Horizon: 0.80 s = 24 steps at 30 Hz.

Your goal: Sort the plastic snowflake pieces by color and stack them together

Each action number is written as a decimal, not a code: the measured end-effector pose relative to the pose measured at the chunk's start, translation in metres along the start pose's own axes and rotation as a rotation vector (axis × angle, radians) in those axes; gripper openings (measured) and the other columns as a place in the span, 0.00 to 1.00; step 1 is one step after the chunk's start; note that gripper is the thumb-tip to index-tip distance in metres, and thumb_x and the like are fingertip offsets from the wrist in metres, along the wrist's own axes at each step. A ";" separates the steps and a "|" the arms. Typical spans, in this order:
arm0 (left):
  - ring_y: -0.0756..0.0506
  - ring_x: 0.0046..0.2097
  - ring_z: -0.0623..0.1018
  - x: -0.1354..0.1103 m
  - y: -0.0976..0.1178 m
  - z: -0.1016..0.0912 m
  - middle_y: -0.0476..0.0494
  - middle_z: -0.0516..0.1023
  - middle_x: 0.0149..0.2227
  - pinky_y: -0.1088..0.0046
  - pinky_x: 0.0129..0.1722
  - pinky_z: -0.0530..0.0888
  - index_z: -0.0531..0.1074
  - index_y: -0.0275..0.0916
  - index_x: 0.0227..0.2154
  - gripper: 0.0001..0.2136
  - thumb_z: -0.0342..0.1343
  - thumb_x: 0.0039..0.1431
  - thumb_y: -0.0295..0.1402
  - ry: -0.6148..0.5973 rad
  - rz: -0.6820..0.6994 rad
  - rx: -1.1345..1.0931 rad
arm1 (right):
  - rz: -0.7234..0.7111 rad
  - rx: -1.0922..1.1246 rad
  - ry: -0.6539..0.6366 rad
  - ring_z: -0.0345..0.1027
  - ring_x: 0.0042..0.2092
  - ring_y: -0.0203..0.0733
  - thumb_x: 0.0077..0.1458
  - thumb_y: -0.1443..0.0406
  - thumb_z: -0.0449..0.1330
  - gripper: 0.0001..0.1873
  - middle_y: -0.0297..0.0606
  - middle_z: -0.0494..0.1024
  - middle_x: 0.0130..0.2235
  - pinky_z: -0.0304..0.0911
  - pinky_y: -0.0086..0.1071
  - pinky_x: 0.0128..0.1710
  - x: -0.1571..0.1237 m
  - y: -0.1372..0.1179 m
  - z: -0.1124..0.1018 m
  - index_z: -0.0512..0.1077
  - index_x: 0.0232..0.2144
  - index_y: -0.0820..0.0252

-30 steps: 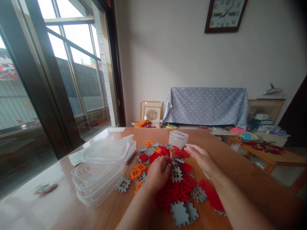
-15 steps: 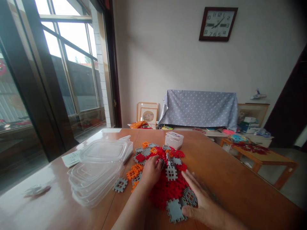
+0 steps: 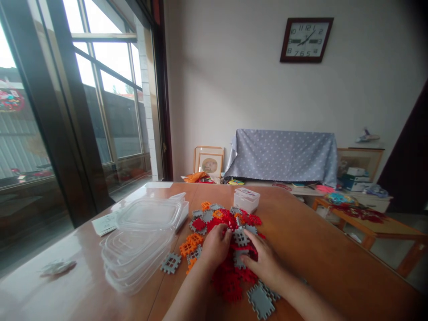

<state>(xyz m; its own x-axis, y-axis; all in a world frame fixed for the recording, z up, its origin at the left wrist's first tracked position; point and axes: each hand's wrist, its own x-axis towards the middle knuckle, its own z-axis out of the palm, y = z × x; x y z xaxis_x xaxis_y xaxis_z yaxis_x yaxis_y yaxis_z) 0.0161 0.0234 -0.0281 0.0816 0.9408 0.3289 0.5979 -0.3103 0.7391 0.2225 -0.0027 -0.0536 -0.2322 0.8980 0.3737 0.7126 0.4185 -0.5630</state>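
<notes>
Tiles (image 3: 230, 287), mostly red, heaped on tabletop (image 3: 310, 258).
Right hand (image 3: 262, 259): grip apart beside grey tile (image 3: 240, 239). Left hand (image 3: 216, 244) at heap; grip cannot be determined.

Polka-dot cloth (image 3: 284, 154): blue-grey with white dots, draped along the wall (image 3: 220, 80).
Wall clock (image 3: 306, 40): dark wooden frame, pale face, hung above the cloth, toward its right end.
Framed pictures (image 3: 210, 165): leaning just left of the cloth.
Windows (image 3: 117, 116): metal-framed, well left of the cloth.
Model airplane (image 3: 367, 136): right of the cloth.
Stacked boxes (image 3: 356, 176): white and green, just right of the cloth.
Low wooden table (image 3: 396, 228): right of the cloth and nearer, dark red material (image 3: 361, 212) lying on it.
</notes>
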 end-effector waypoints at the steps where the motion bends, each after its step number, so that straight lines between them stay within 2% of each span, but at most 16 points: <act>1: 0.43 0.47 0.79 0.000 0.000 0.000 0.41 0.81 0.46 0.70 0.46 0.72 0.76 0.41 0.45 0.16 0.47 0.68 0.43 0.000 -0.010 -0.009 | 0.000 0.020 0.033 0.66 0.62 0.52 0.54 0.61 0.62 0.36 0.45 0.72 0.62 0.61 0.48 0.63 0.006 0.003 0.004 0.63 0.65 0.54; 5: 0.42 0.48 0.78 -0.002 0.003 -0.001 0.42 0.81 0.46 0.70 0.48 0.72 0.76 0.42 0.47 0.17 0.49 0.66 0.45 0.010 -0.004 0.003 | -0.008 0.071 0.121 0.71 0.58 0.52 0.52 0.67 0.60 0.30 0.43 0.78 0.56 0.65 0.47 0.59 0.030 0.010 0.016 0.70 0.59 0.54; 9: 0.41 0.51 0.77 -0.006 0.009 -0.006 0.41 0.79 0.50 0.69 0.50 0.72 0.73 0.43 0.53 0.21 0.54 0.63 0.49 0.025 0.032 0.070 | 0.023 0.165 0.147 0.75 0.54 0.51 0.55 0.65 0.59 0.23 0.43 0.80 0.52 0.68 0.45 0.57 0.048 0.008 0.019 0.74 0.54 0.54; 11: 0.40 0.52 0.77 -0.008 0.013 -0.009 0.41 0.77 0.52 0.68 0.51 0.71 0.72 0.46 0.55 0.23 0.55 0.61 0.51 0.025 0.055 0.108 | 0.072 0.251 0.166 0.75 0.53 0.51 0.55 0.61 0.62 0.24 0.44 0.81 0.52 0.68 0.45 0.57 0.053 0.006 0.019 0.74 0.54 0.55; 13: 0.40 0.55 0.75 -0.009 0.016 -0.012 0.42 0.76 0.54 0.68 0.52 0.71 0.71 0.48 0.56 0.23 0.55 0.61 0.52 0.032 0.059 0.154 | 0.103 0.371 0.159 0.74 0.56 0.52 0.53 0.58 0.65 0.29 0.45 0.79 0.55 0.68 0.46 0.58 0.053 0.004 0.016 0.72 0.57 0.55; 15: 0.40 0.56 0.74 -0.009 0.018 -0.013 0.42 0.75 0.55 0.67 0.53 0.70 0.70 0.47 0.57 0.23 0.54 0.62 0.49 0.050 0.019 0.215 | 0.116 0.496 0.124 0.71 0.59 0.52 0.53 0.54 0.66 0.33 0.46 0.77 0.57 0.67 0.45 0.59 0.050 0.003 0.007 0.69 0.60 0.55; 18: 0.38 0.55 0.75 -0.008 0.015 -0.011 0.39 0.76 0.54 0.65 0.53 0.69 0.70 0.43 0.56 0.22 0.54 0.63 0.46 0.059 -0.089 0.329 | 0.154 0.597 0.100 0.70 0.60 0.52 0.55 0.50 0.64 0.32 0.46 0.76 0.60 0.67 0.44 0.59 0.039 0.002 -0.015 0.71 0.58 0.55; 22: 0.37 0.54 0.74 -0.006 0.011 -0.008 0.37 0.75 0.55 0.63 0.51 0.68 0.70 0.43 0.56 0.19 0.51 0.65 0.42 0.061 -0.150 0.430 | 0.244 0.564 0.161 0.71 0.59 0.53 0.56 0.47 0.63 0.29 0.46 0.78 0.57 0.64 0.45 0.62 0.014 0.017 -0.047 0.75 0.54 0.55; 24: 0.37 0.55 0.74 -0.006 0.012 -0.008 0.37 0.74 0.56 0.62 0.52 0.68 0.69 0.43 0.57 0.19 0.49 0.66 0.40 0.068 -0.139 0.443 | 0.305 0.514 0.145 0.69 0.61 0.54 0.56 0.46 0.63 0.29 0.45 0.77 0.58 0.61 0.47 0.64 -0.005 0.030 -0.058 0.75 0.54 0.55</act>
<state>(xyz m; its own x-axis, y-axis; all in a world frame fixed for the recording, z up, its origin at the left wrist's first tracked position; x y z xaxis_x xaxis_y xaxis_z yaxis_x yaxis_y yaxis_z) 0.0166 0.0129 -0.0166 -0.0669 0.9539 0.2927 0.8834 -0.0798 0.4618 0.2835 -0.0024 -0.0301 0.0497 0.9751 0.2162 0.3142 0.1902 -0.9301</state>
